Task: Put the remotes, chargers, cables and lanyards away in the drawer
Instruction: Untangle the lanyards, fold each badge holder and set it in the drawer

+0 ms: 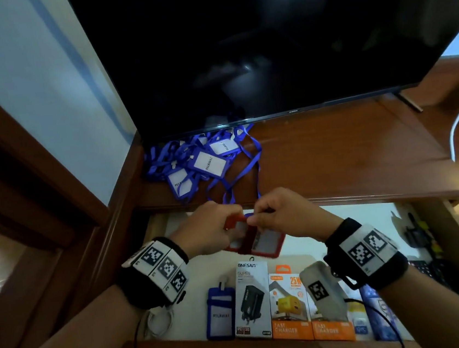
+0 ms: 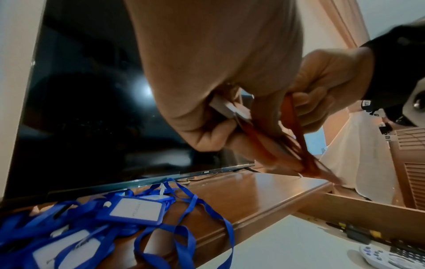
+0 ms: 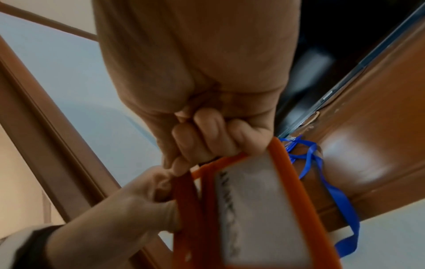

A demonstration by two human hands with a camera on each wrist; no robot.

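Nearest, along the front edge of the open drawer (image 1: pixel 441 238), a blue badge holder (image 1: pixel 220 313) and a row of boxed chargers (image 1: pixel 289 307) stand side by side. A coiled white cable (image 1: pixel 159 320) lies at the front left corner, and dark remotes (image 1: pixel 430 265) sit along the right side.

Above the drawer's middle, both hands meet on a bunch of red badge holders (image 1: pixel 261 241). The left hand (image 1: pixel 209 230) pinches them on one side, the right hand (image 1: pixel 285 219) curls round their top edge, so both are clamped on the same bunch. A blue strap seems caught under the right fingers, though blur makes that uncertain.

Beyond, on the cabinet top (image 1: pixel 349 154) near its back left corner, a tangle of blue lanyards (image 1: pixel 201 162) lies under the television (image 1: pixel 264 41). One loop (image 1: pixel 230 191) trails over the front edge towards the hands.

The main risk, as I judge it, is that loop. If it is snagged in the grip, lowering the red holders could drag the whole blue tangle off the edge. The red holders are stacked loosely, so one could slip free and land on the charger boxes, toppling them.
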